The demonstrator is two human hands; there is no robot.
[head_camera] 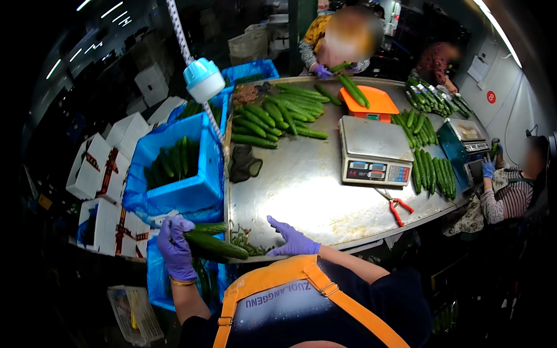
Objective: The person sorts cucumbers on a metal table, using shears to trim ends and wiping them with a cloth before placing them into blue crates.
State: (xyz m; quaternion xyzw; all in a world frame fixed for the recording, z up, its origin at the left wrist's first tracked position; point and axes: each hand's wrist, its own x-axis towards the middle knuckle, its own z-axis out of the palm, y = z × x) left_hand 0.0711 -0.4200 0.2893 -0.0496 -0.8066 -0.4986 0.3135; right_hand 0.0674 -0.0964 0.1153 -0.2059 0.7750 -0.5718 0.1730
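My left hand [177,248], in a purple glove, grips cucumbers [217,246] by their ends, over the near left corner of the metal table [296,174]. Gloved in purple too, my right hand [292,238] is spread with nothing in it at the table's near edge. Green trimmings [243,239] lie between the hands. Beyond them, a pile of cucumbers [270,115] covers the far left of the table. More cucumbers [172,161] stand in a blue-lined bin [174,191] at the left. Below my left hand is another blue-lined bin [159,278], partly hidden, with cucumbers inside.
A digital scale [376,150], an orange scale [370,98] and red-handled scissors [398,209] are on the table. A dark cloth [246,163] lies by its left edge. A blue-white lamp or fixture [204,80] hangs from a cord. Several people work around the table. White boxes [100,161] are stacked left.
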